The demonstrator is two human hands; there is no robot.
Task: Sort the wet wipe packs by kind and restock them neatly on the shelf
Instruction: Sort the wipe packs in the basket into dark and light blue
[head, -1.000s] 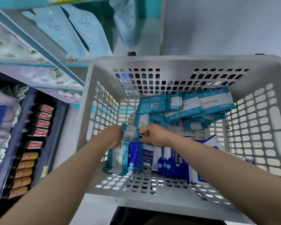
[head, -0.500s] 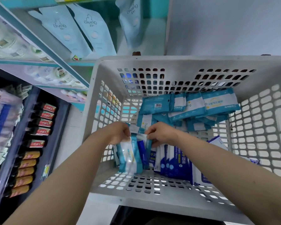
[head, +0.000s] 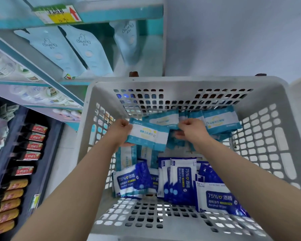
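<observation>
Two kinds of wet wipe packs lie in a grey perforated basket (head: 261,94). The left hand (head: 119,131) grips one teal-and-white pack (head: 147,136) by its left end, thumb on top and fingers underneath, and holds it level above the basket's middle. This pack has teal bands along its long edges, a white centre panel and a faint yellow ring with blue print that reads upside down from here.

Just right of it, the right hand (head: 192,130) reaches into the teal pile (head: 217,120) heaped against the far wall of the basket. Its fingers are curled down among those packs, and I cannot tell whether they actually grip one. The packs beneath that hand are mostly hidden.

Nearer, the blue alcohol wipe packs (head: 181,180) stand and lean in a row, dark blue and white, printed "75%" and "Alcohol Wipes". One lies flat at the near right, partly covered by the right forearm. A few upright teal packs (head: 127,159) stand at the left, behind the blue ones, with their lower halves hidden.

Left of the basket, the shelf (head: 42,73) carries pale blue pouches (head: 73,49) marked "Giving", under a yellow price tag (head: 57,14) whose writing is blurred. Lower left, red-labelled bottles (head: 35,136) and orange-labelled bottles (head: 12,193) lie in a row, the nearest cut off by the edge.
</observation>
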